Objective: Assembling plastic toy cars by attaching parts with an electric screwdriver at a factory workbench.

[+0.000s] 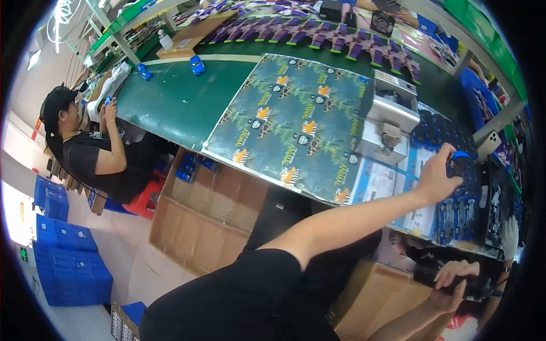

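Note:
My left hand (437, 177) reaches to the right over the workbench from a black sleeve. Its fingers and thumb are closed on a small blue and black plastic part (457, 164), above rows of dark parts (441, 133). Nearer to me lie blue and clear slender parts (456, 219). At the lower right, below the bench edge, my right hand (446, 292) is wrapped around a black cylindrical power screwdriver (476, 287), its tip pointing right. Left of the dark parts stands a silver metal fixture (392, 116), which neither hand touches.
A patterned sheet (284, 128) covers the bench (170, 96) before me. A co-worker (94, 142) at the left holds a small blue item. Blue toy vehicles (197, 65) and purple pieces (307, 33) lie farther back. Cardboard boxes (199, 207) stand below; a gloved hand (509, 238) shows at the far right.

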Available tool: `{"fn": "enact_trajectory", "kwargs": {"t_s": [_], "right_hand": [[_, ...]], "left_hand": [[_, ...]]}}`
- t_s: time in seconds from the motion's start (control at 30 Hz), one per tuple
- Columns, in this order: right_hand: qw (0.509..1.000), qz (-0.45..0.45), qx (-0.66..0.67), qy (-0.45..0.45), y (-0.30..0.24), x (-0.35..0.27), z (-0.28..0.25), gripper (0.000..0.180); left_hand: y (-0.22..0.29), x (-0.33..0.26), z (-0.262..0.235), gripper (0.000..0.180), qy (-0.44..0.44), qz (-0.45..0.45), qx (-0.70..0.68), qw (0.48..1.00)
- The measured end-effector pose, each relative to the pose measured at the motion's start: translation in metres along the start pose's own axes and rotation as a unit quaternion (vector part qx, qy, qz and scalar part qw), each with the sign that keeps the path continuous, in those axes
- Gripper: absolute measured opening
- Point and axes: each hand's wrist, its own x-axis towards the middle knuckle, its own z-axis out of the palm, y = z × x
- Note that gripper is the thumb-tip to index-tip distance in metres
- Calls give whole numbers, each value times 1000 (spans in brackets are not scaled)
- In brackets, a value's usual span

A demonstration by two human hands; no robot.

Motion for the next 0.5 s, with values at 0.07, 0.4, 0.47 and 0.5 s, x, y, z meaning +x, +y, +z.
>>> {"fn": "enact_trajectory", "kwargs": {"t_s": [0.07,0.4,0.47,0.5], "right_hand": [[998,-39,26,36,6,7,-2,33],[986,-145,74,32,108,160,149,10],[986,-158,38,48,120,164,157,11],[985,-160,29,59,126,166,161,13]], "left_hand": [[32,-18,-44,49,6,129,-10,992],[37,-93,-252,29,118,-257,-237,930],[30,-91,-255,28,112,-261,-254,925],[30,-89,-259,28,99,-266,-242,928]]}}
